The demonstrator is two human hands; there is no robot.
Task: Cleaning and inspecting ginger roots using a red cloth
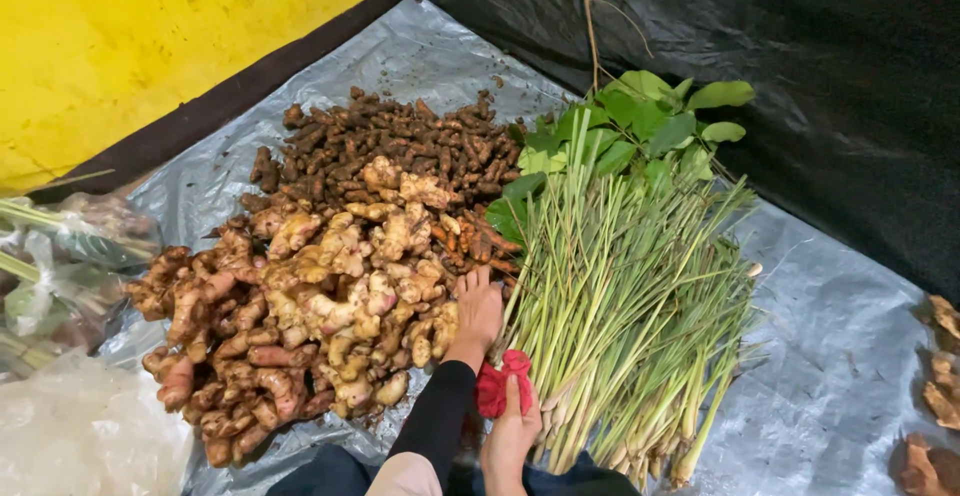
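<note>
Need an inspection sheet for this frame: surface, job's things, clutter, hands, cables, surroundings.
Surface: grey plastic sheet on the ground, wrinkled, soil crumbs on it.
Job's things: red cloth; lemongrass bundle lying flat, bulbs toward the person; ginger pile.
Clutter: dark small roots behind the ginger; leafy green sprig; clear plastic bags at left; brown pieces at right edge.
Hands: left hand rests between ginger and lemongrass, dark sleeve; right hand grips the red cloth.
Cables: nothing seen.
Surroundings: yellow wall; black sheeting behind.
</note>
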